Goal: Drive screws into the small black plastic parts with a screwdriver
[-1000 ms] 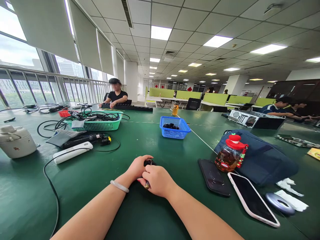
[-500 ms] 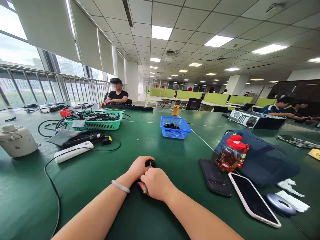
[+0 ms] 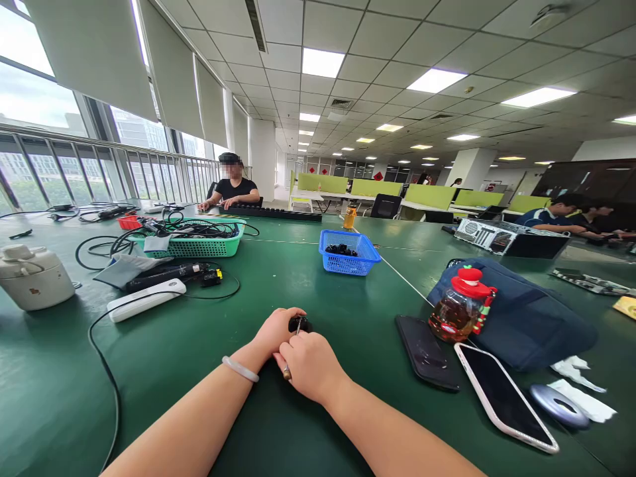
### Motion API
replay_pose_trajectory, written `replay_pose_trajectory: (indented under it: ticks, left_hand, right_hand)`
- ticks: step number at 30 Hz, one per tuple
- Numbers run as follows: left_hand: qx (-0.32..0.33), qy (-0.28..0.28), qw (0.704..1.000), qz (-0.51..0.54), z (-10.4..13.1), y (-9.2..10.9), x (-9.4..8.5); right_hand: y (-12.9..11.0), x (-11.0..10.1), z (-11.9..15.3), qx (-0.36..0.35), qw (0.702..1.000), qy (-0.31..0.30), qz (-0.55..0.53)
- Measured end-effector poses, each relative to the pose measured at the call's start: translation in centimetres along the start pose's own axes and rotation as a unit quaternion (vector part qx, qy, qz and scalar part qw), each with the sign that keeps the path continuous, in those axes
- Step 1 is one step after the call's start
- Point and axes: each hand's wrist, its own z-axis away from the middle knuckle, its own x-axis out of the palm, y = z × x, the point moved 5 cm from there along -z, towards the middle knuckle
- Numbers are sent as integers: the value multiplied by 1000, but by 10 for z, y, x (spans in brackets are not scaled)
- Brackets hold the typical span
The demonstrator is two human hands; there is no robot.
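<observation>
Two hands together at the near middle of the green surface (image 3: 258,278). Left hand (image 3: 272,334), white bangle (image 3: 240,369) on its wrist, curled on one small black part (image 3: 299,324) resting on the surface. Right hand (image 3: 309,366) closed on one thin tool (image 3: 291,361), metal tip at the black part, butt end poking out by the thumb. Touching each other, both hands, over the part. Beyond, one blue basket (image 3: 348,252) with dark pieces inside; farther left, one green basket (image 3: 193,240) full of cables. Near the left edge, one white pot (image 3: 30,278), one white power strip (image 3: 147,300) with a black cord, one black rod (image 3: 166,275) beside it. To the right, two phones lying flat: one black (image 3: 427,351), one with a pale rim (image 3: 504,396), side by side and nearly touching. One red-capped bottle (image 3: 460,306) lying against one dark blue bag (image 3: 527,315). One grey disc (image 3: 559,405) and two white paper scraps (image 3: 579,387) near the right edge. One person in black (image 3: 232,189) seated at the far end by a keyboard (image 3: 263,212).
</observation>
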Motion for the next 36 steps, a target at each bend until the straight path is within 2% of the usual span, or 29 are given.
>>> replay_pose_trajectory:
  ticks: [14, 26, 32, 36]
  left_hand:
    - [1, -4, 1000, -1, -1, -2, 2]
    - [22, 16, 999, 27, -1, -8, 2]
    - [26, 3, 999, 27, -3, -12, 2]
    - [28, 7, 999, 36, -4, -14, 2]
  right_hand:
    - [3, 0, 2, 18, 999, 27, 2]
    - [9, 6, -1, 44, 995, -84, -14]
    - [18, 2, -2, 84, 994, -44, -63]
    - [20, -1, 0, 68, 995, -8, -77]
